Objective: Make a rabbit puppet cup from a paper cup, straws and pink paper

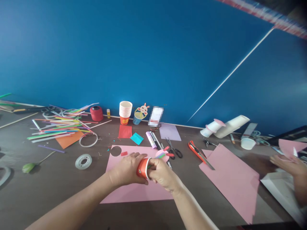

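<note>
My left hand (128,169) is wrapped round a red paper cup (143,168), tilted on its side with its white rim to the right. The thumb and fingers of my right hand (163,174) are pinched together at the cup's mouth, partly inside it. A sliver of green shows by these fingers; what they hold is mostly hidden. Just beyond the right hand are a pink paper disc (164,157) with red strips and green and purple strips. Both hands are above a pink paper sheet (120,194). A small red paper piece (124,153) lies near the left hand.
Behind stand stacked paper cups (125,110) and a rabbit-faced cup (137,118). Scissors (174,150), a glue stick (151,140) and a utility knife (198,151) lie nearby. Straws (62,127) and a tape roll (83,162) are left. Another person's hand (287,164) is at far right.
</note>
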The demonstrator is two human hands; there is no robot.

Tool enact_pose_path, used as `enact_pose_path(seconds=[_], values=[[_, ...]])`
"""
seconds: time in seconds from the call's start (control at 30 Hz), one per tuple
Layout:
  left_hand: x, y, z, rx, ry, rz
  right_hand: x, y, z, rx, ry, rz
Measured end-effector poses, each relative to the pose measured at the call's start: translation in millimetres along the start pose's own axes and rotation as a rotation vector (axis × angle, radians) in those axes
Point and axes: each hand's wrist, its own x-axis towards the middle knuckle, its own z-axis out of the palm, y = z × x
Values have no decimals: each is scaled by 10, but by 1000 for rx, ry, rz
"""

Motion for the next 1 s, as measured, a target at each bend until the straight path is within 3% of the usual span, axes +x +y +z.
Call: enact_pose_path(seconds=[0.53,0.77,1.0], values=[[-13,-12,46,60,-40,-6,-59,57,30,33,-49,-15],[-19,37,23,106,-2,13,-24,108,51,64,-35,-28],[-7,52,46,79,38,33,-74,58,15,-46,-45,-45]])
